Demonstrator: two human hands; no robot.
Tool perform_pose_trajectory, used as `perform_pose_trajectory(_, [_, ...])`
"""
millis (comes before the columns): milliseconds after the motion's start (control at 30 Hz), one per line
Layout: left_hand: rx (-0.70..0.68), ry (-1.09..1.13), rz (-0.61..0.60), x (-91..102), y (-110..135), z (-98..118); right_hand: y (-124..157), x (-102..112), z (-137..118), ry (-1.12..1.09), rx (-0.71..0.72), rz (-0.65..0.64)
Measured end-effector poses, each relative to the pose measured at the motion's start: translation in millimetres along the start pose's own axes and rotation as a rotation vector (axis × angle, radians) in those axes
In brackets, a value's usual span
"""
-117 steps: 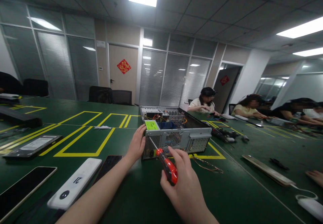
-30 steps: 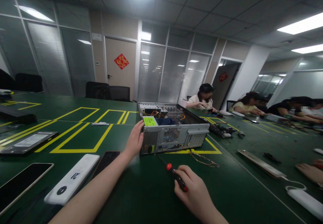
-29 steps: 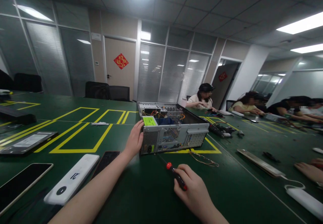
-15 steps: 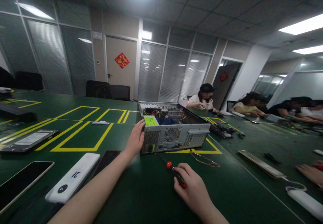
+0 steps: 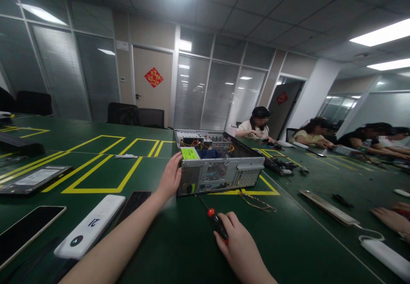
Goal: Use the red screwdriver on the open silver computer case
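An uncovered computer case (image 5: 224,174) lies on the green table, its rear panel facing me. Inside it are a power supply with a green label (image 5: 189,153) and coloured wires. My left hand (image 5: 169,176) rests flat against the case's left rear corner, fingers stretched along the edge and gripping nothing. My right hand (image 5: 238,241) is wrapped round the dark handle of a screwdriver (image 5: 219,225) with a red collar. The thin shaft points up and left to the lower edge of the rear panel; whether its tip touches a screw is too small to tell.
A white device marked 21 (image 5: 91,226), a dark phone (image 5: 28,232) and a hard drive (image 5: 36,179) lie to the left. Glasses (image 5: 258,202) rest right of the case, near a power bank (image 5: 328,207). Co-workers (image 5: 256,126) sit beyond, and another person's hand (image 5: 390,220) is far right.
My right hand and the screwdriver have shifted slightly left and down, and the handle has turned a little. My left hand remains on the case corner. The whole view has drifted slightly.
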State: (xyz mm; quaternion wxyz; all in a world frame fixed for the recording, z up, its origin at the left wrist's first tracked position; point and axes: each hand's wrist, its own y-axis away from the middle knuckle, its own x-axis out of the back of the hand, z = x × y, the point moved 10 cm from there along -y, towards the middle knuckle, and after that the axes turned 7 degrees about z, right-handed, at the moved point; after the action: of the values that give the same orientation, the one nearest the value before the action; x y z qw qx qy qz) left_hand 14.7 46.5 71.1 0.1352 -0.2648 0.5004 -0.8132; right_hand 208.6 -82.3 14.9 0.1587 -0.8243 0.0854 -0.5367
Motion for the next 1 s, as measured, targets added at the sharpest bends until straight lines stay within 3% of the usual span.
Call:
perform_pose_trajectory(367, [0.014, 0.008, -0.006, 0.8, 0, 1, 1, -6, 38, -0.333, -0.37, -0.09])
perform_pose_trajectory(533, [-0.001, 0.015, 0.004, 1.5, -1, 2, 12, -34, 50, -0.691, -0.61, -0.184])
perform_pose_trajectory(633, [0.002, 0.007, 0.005, 1.3, -1, 2, 29, -67, 42, -1.177, -0.87, -0.351])
perform_pose_trajectory(733, [0.003, 0.002, 0.0, 0.9, -1, 1, 40, -85, 26, -1.59, -1.089, -0.479])
perform_pose_trajectory(900, [0.003, 0.006, 0.002, 1.5, 0, 1, 52, -97, 10, -1.775, -1.274, -0.686])
perform_pose_trajectory(1000, [0.004, 0.012, -0.001, 1.5, 0, 1, 48, -94, 12, -1.788, -1.256, -0.629])
